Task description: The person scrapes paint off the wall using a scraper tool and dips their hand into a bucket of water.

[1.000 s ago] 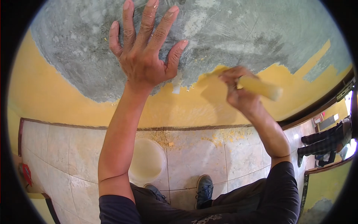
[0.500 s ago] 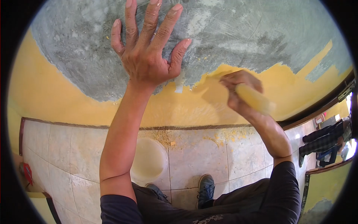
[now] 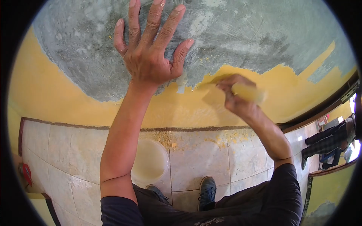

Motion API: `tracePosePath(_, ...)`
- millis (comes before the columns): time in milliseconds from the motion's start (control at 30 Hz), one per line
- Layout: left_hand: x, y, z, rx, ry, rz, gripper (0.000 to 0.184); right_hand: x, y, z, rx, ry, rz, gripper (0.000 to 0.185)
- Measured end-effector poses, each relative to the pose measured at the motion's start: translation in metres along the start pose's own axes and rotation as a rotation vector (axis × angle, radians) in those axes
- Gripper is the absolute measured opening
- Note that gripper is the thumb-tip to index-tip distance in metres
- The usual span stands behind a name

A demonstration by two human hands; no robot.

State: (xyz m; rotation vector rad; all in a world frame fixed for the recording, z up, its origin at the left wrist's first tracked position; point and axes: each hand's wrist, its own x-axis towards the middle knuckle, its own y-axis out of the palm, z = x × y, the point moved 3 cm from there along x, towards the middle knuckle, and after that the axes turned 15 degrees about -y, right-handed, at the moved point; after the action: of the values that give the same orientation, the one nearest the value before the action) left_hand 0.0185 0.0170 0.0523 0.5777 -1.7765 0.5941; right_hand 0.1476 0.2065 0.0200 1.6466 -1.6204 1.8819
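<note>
My left hand (image 3: 151,60) lies spread on the bare grey part of the wall (image 3: 241,22), fingers pointing up. To its right, my right hand (image 3: 236,101) is closed around a scraper (image 3: 249,93) with a thick yellowish handle, smeared by motion. Its blade end, blurred, points left towards the ragged edge where yellow paint (image 3: 158,109) meets the grey surface. I cannot tell whether the blade touches the wall. A small pale patch (image 3: 180,89) shows on the wall between the two hands.
A round whitish bucket (image 3: 151,162) stands on the tiled floor under my left forearm. Yellow flakes (image 3: 166,138) lie along the wall's base. At the right are a dark-framed opening and another person's legs (image 3: 326,142). A red object (image 3: 27,174) sits far left.
My right hand with the scraper has shifted left and slightly up along the paint edge. My left hand has stayed in place on the wall.
</note>
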Motion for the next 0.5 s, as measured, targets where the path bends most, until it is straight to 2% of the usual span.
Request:
tracePosePath(33, 0.000, 0.000, 0.000, -0.011, -0.001, 0.006, 0.049, 0.003, -0.006, 0.008, -0.099, -0.074, 0.107, 0.015)
tracePosePath(67, 0.000, 0.000, 0.001, -0.018, -0.007, 0.015, 0.049, 0.002, -0.004, 0.005, -0.098, -0.074, 0.103, 0.015)
tracePosePath(133, 0.001, 0.000, 0.002, -0.011, -0.012, 0.010, 0.049, -0.004, -0.011, -0.004, -0.100, 0.062, -0.229, 0.020)
tracePosePath(167, 0.000, -0.001, 0.001, -0.010, -0.007, 0.012, 0.049, -0.005, -0.007, 0.000, -0.131, 0.036, -0.070, 0.020)
tracePosePath(267, 0.002, -0.004, -0.002, 0.051, -0.018, 0.067, 0.049, 0.005, -0.012, -0.002, -0.054, -0.011, -0.079, 0.020)
tracePosePath(300, 0.000, -0.002, -0.002, 0.045, -0.020, 0.077, 0.049, 0.006, -0.016, -0.004, -0.065, 0.009, -0.172, 0.019)
tracePosePath(333, 0.000, 0.000, -0.001, 0.023, -0.012, 0.049, 0.049, 0.006, -0.016, -0.002, -0.066, 0.009, -0.165, 0.019)
tracePosePath(400, 0.000, -0.002, -0.002, 0.003, -0.004, 0.019, 0.050, 0.009, -0.009, 0.005, -0.109, -0.059, 0.023, 0.019)
tracePosePath(467, 0.002, -0.004, -0.002, 0.055, -0.020, 0.070, 0.049, 0.010, -0.009, 0.002, -0.088, -0.102, 0.010, 0.020)
tracePosePath(500, 0.001, -0.001, -0.001, 0.053, -0.023, 0.078, 0.049, 0.008, -0.010, 0.001, -0.085, -0.047, -0.042, 0.021)
